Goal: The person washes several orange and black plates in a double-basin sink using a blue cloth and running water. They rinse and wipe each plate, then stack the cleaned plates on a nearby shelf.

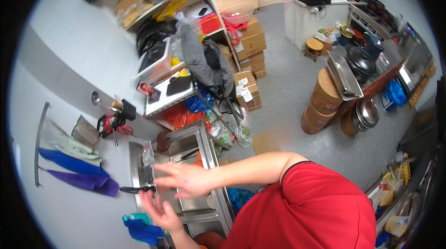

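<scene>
Both of my hands are raised over a stainless steel sink (202, 137), and neither holds anything. My right hand (186, 179) reaches across the near basin with its fingers spread. Lower in the view, my left hand (162, 212) is turned palm up, fingers apart, close to the right one. Just beyond the left fingertips is a black faucet (136, 189), partly hidden. A packet of scouring pads (148, 155) lies on the sink's back ledge. Orange items (198, 160) show inside the basin. A blue cloth (144, 231) hangs beside my left wrist.
Green, blue and purple cloths (87, 181) hang on the wall. A folded grey stroller (209, 61) stands by the loaded shelves. Cardboard boxes (249, 89) sit on the floor. Behind me are tall brown canisters (320, 106) and a steel tray (343, 76).
</scene>
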The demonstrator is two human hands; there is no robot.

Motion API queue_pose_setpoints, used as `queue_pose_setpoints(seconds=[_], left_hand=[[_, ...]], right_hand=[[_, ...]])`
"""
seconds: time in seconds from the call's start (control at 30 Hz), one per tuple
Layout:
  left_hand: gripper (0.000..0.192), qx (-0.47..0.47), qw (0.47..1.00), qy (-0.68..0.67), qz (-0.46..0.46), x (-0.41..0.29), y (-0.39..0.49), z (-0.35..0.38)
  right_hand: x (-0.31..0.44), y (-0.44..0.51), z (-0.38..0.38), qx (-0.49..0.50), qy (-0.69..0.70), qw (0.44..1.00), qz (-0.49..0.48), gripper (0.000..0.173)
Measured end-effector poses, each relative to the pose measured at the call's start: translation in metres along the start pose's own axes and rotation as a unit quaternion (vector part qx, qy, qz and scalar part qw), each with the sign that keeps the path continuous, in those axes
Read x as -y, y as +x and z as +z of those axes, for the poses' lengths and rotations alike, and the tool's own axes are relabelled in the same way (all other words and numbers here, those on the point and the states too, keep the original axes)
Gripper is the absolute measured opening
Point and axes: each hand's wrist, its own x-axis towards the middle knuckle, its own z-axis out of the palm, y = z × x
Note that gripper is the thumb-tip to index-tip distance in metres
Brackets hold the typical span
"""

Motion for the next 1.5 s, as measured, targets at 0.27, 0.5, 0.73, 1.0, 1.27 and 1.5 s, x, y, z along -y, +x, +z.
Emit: queue_pose_setpoints(seconds=[0.27,0.5,0.73,1.0,1.27,1.5], left_hand=[[0.060,0.222,0.950,0.188,-0.113,0.036,-0.116,0.074],[0.061,0.355,0.818,0.068,-0.447,-0.050,-0.189,0.168],[0.069,0.558,0.761,0.260,-0.203,-0.143,-0.230,0.249],[0.083,0.530,0.679,0.208,-0.464,-0.151,-0.302,0.220],[0.082,0.565,0.564,0.063,-0.599,-0.104,-0.486,0.170],[0.063,0.301,0.485,-0.173,-0.803,-0.038,-0.550,0.103]], right_hand=[[-0.036,-0.153,-0.044,0.207,0.071,0.961,0.168,0.072],[-0.011,-0.314,-0.164,0.189,0.070,0.893,0.403,0.098],[-0.017,-0.504,-0.284,0.162,0.266,0.643,0.699,0.109],[0.063,-0.705,-0.348,-0.132,0.525,0.242,0.805,0.088],[0.045,-0.708,-0.293,-0.148,0.637,0.290,0.699,0.064],[-0.004,-0.627,-0.226,-0.034,0.398,0.325,0.857,0.044]])
